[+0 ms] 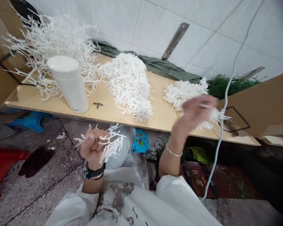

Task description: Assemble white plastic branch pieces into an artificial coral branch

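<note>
White branched plastic pieces (113,145) stick out on both sides of my left hand (94,144), which is closed around them in front of the shelf edge. My right hand (199,108) is blurred by motion over the right-hand white pile (185,92); a thin white piece seems to lie at its fingers, but their grip is too smeared to read. A heap of small white pieces (129,83) fills the middle of the cardboard-coloured shelf (160,106). Longer white branches (63,37) are tangled at the left, behind a white bottle (69,84).
Small dark seeds (98,104) lie beside the bottle. A pale cord (231,78) hangs down at the right, in front of green sprigs (226,84). Green cloth (165,67) runs along the tiled wall. Blue stools (141,141) and a red object (4,163) are below.
</note>
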Tool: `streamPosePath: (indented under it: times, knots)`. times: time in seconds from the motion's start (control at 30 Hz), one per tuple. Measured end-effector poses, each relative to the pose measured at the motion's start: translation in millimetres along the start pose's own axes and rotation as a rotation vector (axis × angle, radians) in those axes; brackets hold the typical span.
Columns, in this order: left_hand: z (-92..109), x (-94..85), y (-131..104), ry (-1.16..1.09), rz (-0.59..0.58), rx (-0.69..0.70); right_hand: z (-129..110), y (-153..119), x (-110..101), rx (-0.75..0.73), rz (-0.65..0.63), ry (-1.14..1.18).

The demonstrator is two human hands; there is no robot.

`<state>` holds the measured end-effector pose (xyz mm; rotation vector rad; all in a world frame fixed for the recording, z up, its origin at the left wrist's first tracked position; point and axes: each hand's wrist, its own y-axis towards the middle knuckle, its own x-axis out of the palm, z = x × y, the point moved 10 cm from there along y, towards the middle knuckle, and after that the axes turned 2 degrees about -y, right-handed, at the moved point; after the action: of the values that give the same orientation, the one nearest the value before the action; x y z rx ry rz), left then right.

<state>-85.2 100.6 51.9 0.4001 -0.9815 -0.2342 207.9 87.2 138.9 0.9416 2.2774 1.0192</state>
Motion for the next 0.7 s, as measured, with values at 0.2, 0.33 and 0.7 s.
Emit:
streamPosePath:
  times: [0.2, 0.33, 0.7]
  knots:
    - [-43, -7.5, -5, 0.202, 0.014, -0.376, 52, -39, 107, 0.017, -0.402, -0.468]
    - [-64, -8.9, -12, 0.615, -0.18, -0.611, 82, -40, 69, 0.211, -0.171, -0.367]
    - [-118, -47.3, 31, 1.075, 0.001, -0.609, 120, -72, 131, 0.537, -0.372, -0.256]
